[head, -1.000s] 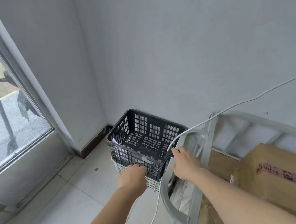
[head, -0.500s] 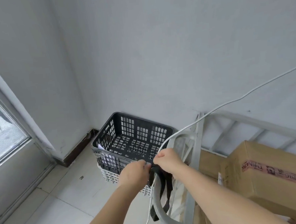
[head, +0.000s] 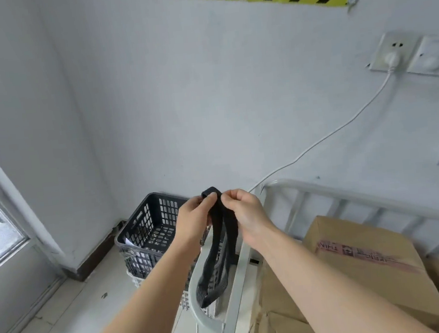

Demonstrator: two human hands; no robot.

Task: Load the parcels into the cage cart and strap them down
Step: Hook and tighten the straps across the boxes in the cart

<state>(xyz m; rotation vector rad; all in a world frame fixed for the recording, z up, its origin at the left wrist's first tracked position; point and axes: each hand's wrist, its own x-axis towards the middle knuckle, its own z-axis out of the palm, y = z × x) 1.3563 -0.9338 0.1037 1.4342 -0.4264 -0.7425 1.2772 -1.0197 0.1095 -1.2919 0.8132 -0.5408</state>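
A black strap [head: 221, 236] hangs folded from both hands, its loop end sticking up between them and its lower part drooping to the cart's curved grey handle. My left hand [head: 194, 219] pinches it from the left and my right hand [head: 246, 212] pinches it from the right, fingertips almost meeting. The grey metal cage cart [head: 241, 286] fills the lower right, with brown cardboard parcels [head: 369, 264] stacked inside its rails.
A black perforated plastic crate [head: 149, 228] sits on a white one in the corner by the wall. A white cable [head: 326, 136] runs from a wall socket [head: 388, 52] down to the cart. A window and tiled floor lie to the left.
Both hands have lifted the black strap up from the cart handle by the crate to chest height. The view has tilted upward, revealing the socket and a yellow-black sign.
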